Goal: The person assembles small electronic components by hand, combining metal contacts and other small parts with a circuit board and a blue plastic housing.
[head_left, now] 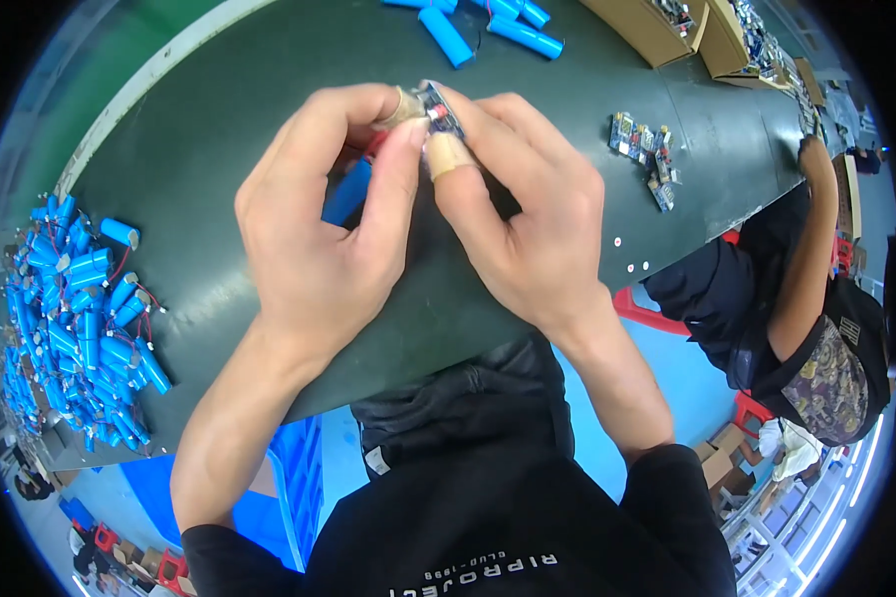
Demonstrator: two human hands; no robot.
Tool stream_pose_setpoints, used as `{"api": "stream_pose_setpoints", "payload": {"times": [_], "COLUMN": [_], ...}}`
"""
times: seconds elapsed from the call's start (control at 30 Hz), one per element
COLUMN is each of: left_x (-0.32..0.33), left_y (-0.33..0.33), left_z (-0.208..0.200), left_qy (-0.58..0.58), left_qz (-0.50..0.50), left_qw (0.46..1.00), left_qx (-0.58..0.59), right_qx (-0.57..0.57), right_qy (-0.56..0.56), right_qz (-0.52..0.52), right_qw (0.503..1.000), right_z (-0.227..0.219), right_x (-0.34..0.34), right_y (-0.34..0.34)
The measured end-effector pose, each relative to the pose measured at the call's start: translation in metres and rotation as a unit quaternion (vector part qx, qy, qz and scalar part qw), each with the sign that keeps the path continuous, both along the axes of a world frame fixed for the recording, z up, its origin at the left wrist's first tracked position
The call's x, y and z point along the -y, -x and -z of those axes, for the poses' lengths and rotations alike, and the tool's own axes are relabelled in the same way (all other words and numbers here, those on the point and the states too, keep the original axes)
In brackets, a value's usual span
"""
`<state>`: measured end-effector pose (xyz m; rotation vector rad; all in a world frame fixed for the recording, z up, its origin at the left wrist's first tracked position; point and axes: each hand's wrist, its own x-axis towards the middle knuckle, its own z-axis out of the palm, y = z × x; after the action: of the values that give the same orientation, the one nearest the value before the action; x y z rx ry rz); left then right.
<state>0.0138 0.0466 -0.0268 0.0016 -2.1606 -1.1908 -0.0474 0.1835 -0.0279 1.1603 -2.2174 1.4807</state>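
Observation:
Both hands meet over the dark green table, fingertips close together. My left hand (319,209) is closed, with a blue cylindrical battery (348,193) partly hidden under its palm. Its thumb and forefinger pinch a small white-and-red connector (435,113), largely covered by the fingers. A small circuit board (445,117) sits between the thumb and forefinger of my right hand (533,194). The connector is up against the board; whether it is seated in it I cannot tell. Tan finger covers wrap my left forefinger and right thumb.
A big heap of blue batteries (85,323) with wires lies at the left. More batteries (446,38) are at the far edge, loose circuit boards (647,149) to the right. Cardboard boxes (657,30) stand far right. A co-worker (806,308) sits at the right; a blue crate (294,488) is below.

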Motion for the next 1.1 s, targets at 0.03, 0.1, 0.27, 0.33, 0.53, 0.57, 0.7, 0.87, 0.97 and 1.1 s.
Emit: {"api": "stream_pose_setpoints", "payload": {"times": [0.03, 0.1, 0.27, 0.33, 0.53, 0.57, 0.7, 0.87, 0.97, 1.1], "left_x": [-0.001, -0.002, -0.005, -0.005, -0.005, -0.003, 0.005, 0.006, -0.002, 0.000], "left_y": [0.002, 0.001, -0.004, -0.005, -0.006, -0.007, -0.007, -0.008, -0.007, -0.005], "left_z": [0.003, -0.001, -0.004, -0.005, -0.013, -0.013, -0.012, -0.013, -0.012, -0.002], "left_qy": [-0.073, -0.097, -0.231, -0.251, -0.348, -0.402, -0.497, -0.492, -0.426, -0.236], "left_qz": [0.000, 0.007, 0.038, 0.044, 0.071, 0.096, 0.164, 0.154, 0.099, 0.045], "left_qw": [0.997, 0.995, 0.972, 0.967, 0.930, 0.904, 0.843, 0.846, 0.892, 0.969], "left_qx": [-0.008, 0.001, 0.028, 0.026, 0.095, 0.110, 0.122, 0.135, 0.119, 0.060], "right_qx": [0.001, 0.011, 0.056, 0.078, 0.034, 0.032, 0.004, -0.009, -0.021, -0.004], "right_qy": [-0.001, -0.001, 0.007, 0.015, -0.011, -0.012, -0.032, -0.054, -0.054, -0.069], "right_qz": [0.014, 0.011, -0.027, -0.071, -0.034, -0.035, -0.014, -0.016, -0.018, -0.023], "right_qw": [1.000, 1.000, 0.998, 0.994, 0.999, 0.999, 0.999, 0.998, 0.998, 0.997], "right_z": [0.000, -0.002, -0.004, -0.006, -0.001, -0.002, -0.005, -0.002, 0.000, -0.002], "right_x": [0.000, -0.001, -0.002, -0.003, -0.001, 0.000, 0.002, 0.000, 0.000, -0.001], "right_y": [0.000, -0.002, 0.002, 0.004, -0.001, -0.002, -0.004, -0.003, -0.002, -0.002]}}
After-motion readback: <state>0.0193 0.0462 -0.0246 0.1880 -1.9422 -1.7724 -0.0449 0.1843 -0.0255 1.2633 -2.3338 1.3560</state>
